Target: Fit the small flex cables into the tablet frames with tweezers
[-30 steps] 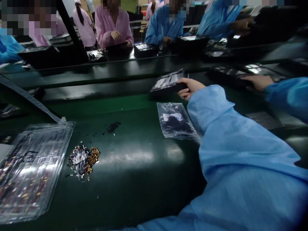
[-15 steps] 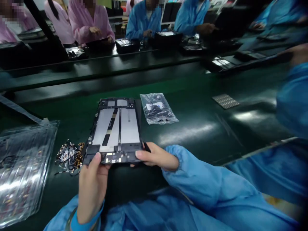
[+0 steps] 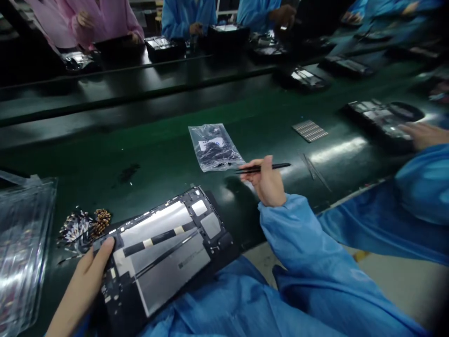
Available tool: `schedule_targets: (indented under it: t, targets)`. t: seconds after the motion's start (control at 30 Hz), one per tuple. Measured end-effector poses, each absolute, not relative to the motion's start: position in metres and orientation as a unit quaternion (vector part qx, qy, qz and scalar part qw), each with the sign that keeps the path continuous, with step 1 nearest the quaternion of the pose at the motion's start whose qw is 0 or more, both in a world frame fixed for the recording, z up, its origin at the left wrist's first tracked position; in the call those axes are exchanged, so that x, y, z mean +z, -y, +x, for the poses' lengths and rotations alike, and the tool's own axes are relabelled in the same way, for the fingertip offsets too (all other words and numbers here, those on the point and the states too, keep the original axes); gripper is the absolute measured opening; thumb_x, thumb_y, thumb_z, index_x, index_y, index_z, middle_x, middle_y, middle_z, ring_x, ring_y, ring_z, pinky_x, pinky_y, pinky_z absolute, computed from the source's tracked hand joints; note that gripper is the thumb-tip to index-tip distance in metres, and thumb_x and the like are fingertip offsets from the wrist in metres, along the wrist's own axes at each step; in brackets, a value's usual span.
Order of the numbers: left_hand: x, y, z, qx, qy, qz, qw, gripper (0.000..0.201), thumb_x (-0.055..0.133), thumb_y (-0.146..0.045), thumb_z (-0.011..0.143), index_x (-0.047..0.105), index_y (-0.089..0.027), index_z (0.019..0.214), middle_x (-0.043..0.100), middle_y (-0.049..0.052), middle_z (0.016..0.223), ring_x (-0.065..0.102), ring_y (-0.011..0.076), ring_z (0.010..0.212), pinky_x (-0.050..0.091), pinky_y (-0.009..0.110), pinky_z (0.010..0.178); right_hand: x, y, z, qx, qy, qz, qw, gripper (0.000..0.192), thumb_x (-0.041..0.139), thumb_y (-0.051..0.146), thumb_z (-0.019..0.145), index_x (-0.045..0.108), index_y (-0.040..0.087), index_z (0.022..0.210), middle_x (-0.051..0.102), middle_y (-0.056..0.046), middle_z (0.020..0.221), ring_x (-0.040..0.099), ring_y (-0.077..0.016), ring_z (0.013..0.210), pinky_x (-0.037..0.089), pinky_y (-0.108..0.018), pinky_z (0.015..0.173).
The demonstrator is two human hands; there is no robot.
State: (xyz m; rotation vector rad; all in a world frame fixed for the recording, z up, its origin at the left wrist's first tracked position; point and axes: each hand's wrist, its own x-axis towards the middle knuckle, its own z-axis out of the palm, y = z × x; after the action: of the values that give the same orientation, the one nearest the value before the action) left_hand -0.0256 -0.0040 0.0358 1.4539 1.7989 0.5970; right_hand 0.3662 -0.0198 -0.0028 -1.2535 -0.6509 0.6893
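Blue sleeves frame the near edge, where the left hand [image 3: 89, 276] grips the corner of an opened tablet chassis [image 3: 161, 252] lying tilted on the green worktop [image 3: 168, 154], half over its edge. Just left of it sits a heap of small connectors [image 3: 82, 224], beside stacked clear trays [image 3: 21, 252]. The right hand [image 3: 268, 182] is clenched around black tweezers [image 3: 263, 167], lifted clear of the chassis, tips toward a clear bag of dark parts [image 3: 213, 147]. This looks like fitting a small part; the next move likely needs a fine pinch and a steady chassis. Farther off lie a grey pad [image 3: 310, 130] and more chassis; other people in pink and blue coats work across the line.
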Motion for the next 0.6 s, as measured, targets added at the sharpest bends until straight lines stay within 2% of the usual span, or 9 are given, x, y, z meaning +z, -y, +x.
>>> schedule_targets:
  t: [0.07,0.13,0.23,0.3,0.43,0.6]
  targets:
    - [0.036,0.005,-0.025,0.199,-0.690,0.631,0.293,0.073,0.052,-0.064,0.073,0.053,-0.015,0.128,0.061,0.015,0.121,0.059,0.0379,0.108,0.046,0.058,0.096,-0.009,0.017,0.366,0.302,0.323,-0.590,0.676,0.040,0.074,0.057,0.064,0.062,0.021,0.078,0.069,-0.001,0.079,0.067,-0.0140,0.065,0.058,-0.030,0.065]
    - [0.036,0.006,-0.020,0.211,-0.652,0.703,0.193,0.082,0.049,-0.064,0.076,0.040,-0.011,0.138,0.049,0.021,0.132,0.050,0.0394,0.119,0.041,0.058,0.101,-0.014,0.016,0.369,0.290,0.349,-0.607,0.653,0.037,0.081,0.046,0.061,0.063,0.021,0.083,0.069,0.000,0.081,0.069,-0.0161,0.076,0.058,-0.034,0.075]
    - [0.029,0.006,-0.008,0.218,-0.536,0.812,0.074,0.061,0.043,-0.051,0.088,0.045,-0.012,0.134,0.046,0.021,0.134,0.041,0.0378,0.128,0.036,0.055,0.105,-0.023,0.014,0.378,0.244,0.389,-0.630,0.627,0.032,0.076,0.045,0.067,0.063,0.021,0.085,0.068,0.000,0.079,0.069,-0.0169,0.076,0.058,-0.037,0.076]
    - [0.020,0.003,0.000,0.199,-0.465,0.861,0.045,0.051,0.040,-0.044,0.092,0.047,-0.013,0.131,0.050,0.021,0.128,0.044,0.0370,0.125,0.038,0.055,0.102,-0.028,0.013,0.383,0.204,0.404,-0.648,0.613,0.029,0.073,0.044,0.070,0.064,0.021,0.084,0.068,-0.001,0.079,0.067,-0.0160,0.074,0.056,-0.037,0.077]
    - [0.005,-0.005,0.010,0.168,-0.423,0.890,-0.008,0.047,0.041,-0.042,0.092,0.050,-0.011,0.127,0.055,0.020,0.115,0.053,0.0357,0.109,0.041,0.056,0.094,-0.035,0.011,0.386,0.167,0.407,-0.664,0.604,0.022,0.071,0.038,0.071,0.064,0.021,0.084,0.067,-0.001,0.084,0.064,-0.0158,0.079,0.052,-0.037,0.082]
    - [0.002,-0.011,0.011,0.185,-0.416,0.890,-0.014,0.043,0.046,-0.040,0.091,0.056,-0.010,0.120,0.057,0.019,0.108,0.055,0.0338,0.098,0.046,0.051,0.085,-0.037,0.011,0.386,0.159,0.414,-0.672,0.593,0.017,0.068,0.036,0.074,0.064,0.022,0.084,0.066,-0.001,0.084,0.064,-0.0161,0.080,0.051,-0.035,0.081]
